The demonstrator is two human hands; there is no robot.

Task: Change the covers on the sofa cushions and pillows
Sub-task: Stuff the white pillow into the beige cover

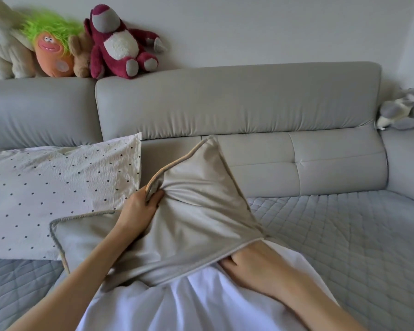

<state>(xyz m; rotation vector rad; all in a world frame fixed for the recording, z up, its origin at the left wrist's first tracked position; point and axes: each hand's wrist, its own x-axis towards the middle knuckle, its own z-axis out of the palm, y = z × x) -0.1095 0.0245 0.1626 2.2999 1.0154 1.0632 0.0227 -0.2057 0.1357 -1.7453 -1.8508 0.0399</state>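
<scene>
Left hand (139, 209) grip pinches beige cover (196, 211); right hand (256, 266) grip clutches white insert (177, 304) at the cover's opening.

beige cover (196, 211), white insert (177, 304), polka-dot pillow (46, 187)

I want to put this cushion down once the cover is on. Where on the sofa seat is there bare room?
The grey quilted seat pad lies bare on the right, bordered by the sofa backrest and the corner arm. The left is crowded: the white dotted pillow and a beige piped cushion lie there, leaving only a bare strip of quilting in front.
</scene>
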